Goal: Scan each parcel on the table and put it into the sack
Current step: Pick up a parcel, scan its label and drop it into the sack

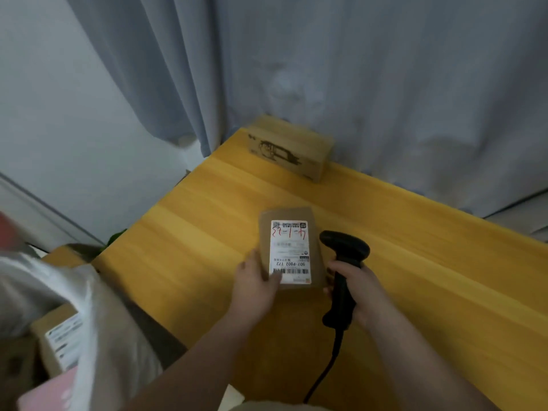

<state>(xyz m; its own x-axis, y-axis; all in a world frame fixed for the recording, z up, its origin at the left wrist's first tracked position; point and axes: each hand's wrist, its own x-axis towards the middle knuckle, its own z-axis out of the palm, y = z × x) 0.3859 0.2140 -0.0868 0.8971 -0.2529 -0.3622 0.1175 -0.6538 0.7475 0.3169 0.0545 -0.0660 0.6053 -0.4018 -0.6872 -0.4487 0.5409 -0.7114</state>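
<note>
Two cardboard parcels on the table (207, 218), right? Where's the one being handled? (A)

Yep, both plain brown card. The parcel (316, 259) is a flat rectangular one, near the front middle of the glossy yellow wood-grain top, long side pointing away. The left hand (252, 283) grips its near left corner, with the thumb pressed on the white label (290, 252) right by the barcode. Can't tell if the far end sits on the wood or is lifted a bit. (B)

And the other hand? (A)

The right hand (360, 292) is wrapped round the handle of a black plastic scanner (344, 262), matte and pistol-shaped. Its rounded head is just beside the parcel's right edge, level with the label. A thin black cable (323, 372) curves off the bottom of the handle toward the near edge. (B)

Sack? (A)

Bottom left, beside the table: a whitish sack (98, 307) of soft crinkly stuff, mouth gaping. Inside lies a third box (56, 336) with a white sticker, plus something flat and pink (50, 393), too blurry to make out. The far box (289, 146) is blocky with a black line drawing on its side. It sits at the back edge against the grey pleated curtain (355, 69), well apart from the held one. (B)
</note>
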